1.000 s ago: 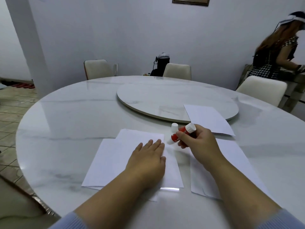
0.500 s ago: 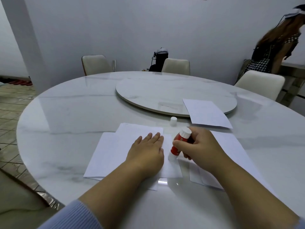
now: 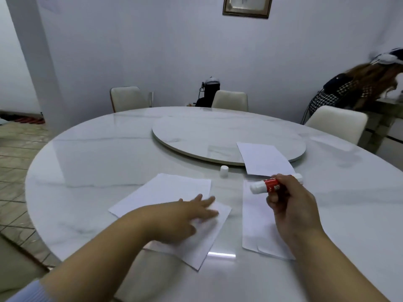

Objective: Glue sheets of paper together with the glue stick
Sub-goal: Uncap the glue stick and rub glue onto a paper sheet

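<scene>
Lifting glue stick [image 3: 275, 185] off paper, right hand [image 3: 290, 205] curled round it, uncapped | left hand [image 3: 185, 216] flat on stacked sheets [image 3: 174, 192] near bench's near edge | cap [image 3: 224, 171] standing beyond | gluing pass likely finished; next sheet due.

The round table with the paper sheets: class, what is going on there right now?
A person is gluing paper at a round marble table. The left hand lies flat on the overlapping sheets near the table's edge. The right hand grips an uncapped red glue stick, held above another sheet. The white cap stands on the table beyond them. A further sheet rests partly on the turntable.
</scene>
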A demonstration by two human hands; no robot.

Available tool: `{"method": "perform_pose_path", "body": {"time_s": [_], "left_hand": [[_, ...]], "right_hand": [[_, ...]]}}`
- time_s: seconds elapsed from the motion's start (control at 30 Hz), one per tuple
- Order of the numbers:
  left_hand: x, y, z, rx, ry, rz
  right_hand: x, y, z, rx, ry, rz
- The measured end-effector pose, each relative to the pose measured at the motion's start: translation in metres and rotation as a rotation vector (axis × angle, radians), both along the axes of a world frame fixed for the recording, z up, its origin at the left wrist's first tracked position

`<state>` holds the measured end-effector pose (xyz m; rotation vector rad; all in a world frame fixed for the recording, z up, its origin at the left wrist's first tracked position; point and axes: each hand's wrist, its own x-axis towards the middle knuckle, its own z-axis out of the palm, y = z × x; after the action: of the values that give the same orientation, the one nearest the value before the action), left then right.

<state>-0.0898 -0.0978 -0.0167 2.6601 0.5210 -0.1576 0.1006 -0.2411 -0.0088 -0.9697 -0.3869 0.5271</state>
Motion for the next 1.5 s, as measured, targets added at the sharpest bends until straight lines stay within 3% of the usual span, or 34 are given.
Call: {"method": "perform_pose_path", "body": {"time_s": [0.07, 0.13, 0.23, 0.37, 0.53, 0.7, 0.87, 1.33, 1.5], "left_hand": [[-0.007, 0.004, -0.005, 0.16, -0.134, 0.29], [-0.005, -0.001, -0.011, 0.347, -0.055, 0.549], [-0.003, -0.004, -0.022, 0.262, 0.099, 0.396], [-0.007, 0.015, -0.004, 0.086, 0.08, 0.097], [0.011, 0.006, -0.016, 0.135, -0.158, 0.31], [0.016, 0.006, -0.033, 0.259, -0.089, 0.312], [0.017, 0.007, -0.034, 0.261, -0.071, 0.307], [0.018, 0.009, -0.031, 0.25, -0.051, 0.297], [0.018, 0.01, -0.029, 0.224, -0.026, 0.291]], "right_hand": [[-0.002, 0.002, -0.001, -0.014, -0.034, 0.022], [-0.005, 0.005, -0.003, -0.041, -0.089, 0.035], [-0.008, 0.007, -0.007, -0.105, -0.198, 0.036], [-0.01, 0.005, -0.009, -0.129, -0.263, 0.025], [-0.019, 0.016, 0.001, -0.137, -0.439, 0.086], [-0.026, 0.053, 0.009, -0.367, -0.697, 0.118], [-0.028, 0.078, -0.006, -0.503, -0.774, 0.151], [-0.055, 0.001, 0.001, -0.608, -1.001, 0.25], [-0.069, -0.032, -0.001, -0.57, -0.987, 0.283]]}}
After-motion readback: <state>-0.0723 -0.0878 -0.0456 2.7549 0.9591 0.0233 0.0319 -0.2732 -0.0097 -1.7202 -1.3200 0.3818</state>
